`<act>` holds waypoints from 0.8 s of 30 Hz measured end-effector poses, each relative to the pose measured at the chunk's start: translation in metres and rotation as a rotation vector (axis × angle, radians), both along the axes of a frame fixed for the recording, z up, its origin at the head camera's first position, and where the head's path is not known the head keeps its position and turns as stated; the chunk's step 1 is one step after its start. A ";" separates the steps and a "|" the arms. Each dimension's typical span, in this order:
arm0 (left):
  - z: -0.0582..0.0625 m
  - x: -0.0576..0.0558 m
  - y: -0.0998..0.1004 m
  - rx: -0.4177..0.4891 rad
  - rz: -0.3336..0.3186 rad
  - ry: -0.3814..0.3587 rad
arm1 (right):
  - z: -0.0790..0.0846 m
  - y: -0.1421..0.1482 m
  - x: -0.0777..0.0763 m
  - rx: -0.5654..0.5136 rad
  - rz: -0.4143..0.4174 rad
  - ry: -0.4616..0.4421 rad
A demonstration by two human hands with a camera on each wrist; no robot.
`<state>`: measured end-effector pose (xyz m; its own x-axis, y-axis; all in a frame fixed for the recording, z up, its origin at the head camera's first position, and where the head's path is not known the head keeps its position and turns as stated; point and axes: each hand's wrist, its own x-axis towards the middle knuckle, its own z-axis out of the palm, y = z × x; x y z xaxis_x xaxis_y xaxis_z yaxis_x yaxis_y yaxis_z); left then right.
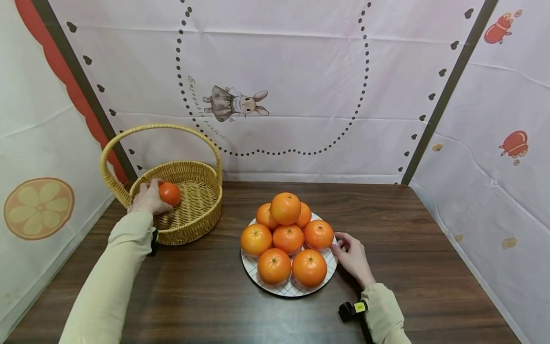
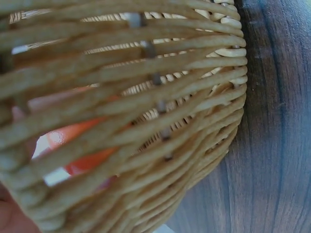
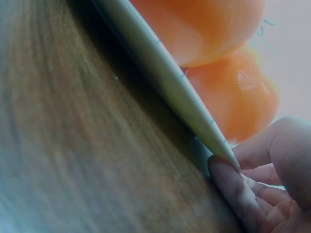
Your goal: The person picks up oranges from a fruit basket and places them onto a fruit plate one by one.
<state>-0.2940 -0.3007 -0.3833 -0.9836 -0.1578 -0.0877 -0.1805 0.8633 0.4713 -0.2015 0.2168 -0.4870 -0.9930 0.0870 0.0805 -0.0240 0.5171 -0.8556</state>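
Note:
My left hand [image 1: 149,198] reaches over the near-left rim of a wicker basket [image 1: 210,217] and holds a red-orange tomato [image 1: 170,194] inside it. Through the weave in the left wrist view, part of the tomato [image 2: 91,163] shows; most of the fingers are hidden there. My right hand [image 1: 353,258] is at the right edge of a white plate [image 1: 287,289] with a grid pattern. In the right wrist view, thumb and fingers pinch the plate's rim [image 3: 182,104]. Several oranges [image 1: 309,268] are piled on the plate, one on top [image 1: 285,208].
The basket's tall arched handle [image 1: 161,126] rises over its opening. Everything stands on a dark wooden table [image 1: 206,296]. Printed cloth walls [image 1: 301,71] enclose the back and both sides.

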 end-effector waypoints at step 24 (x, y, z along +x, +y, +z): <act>-0.002 0.000 0.003 -0.029 -0.107 -0.039 | 0.004 -0.002 0.002 -0.017 0.003 0.001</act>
<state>-0.2936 -0.2978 -0.3852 -0.9909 -0.0555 -0.1229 -0.1046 0.8918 0.4402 -0.1990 0.2151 -0.4832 -0.9932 0.0851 0.0796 -0.0262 0.5022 -0.8644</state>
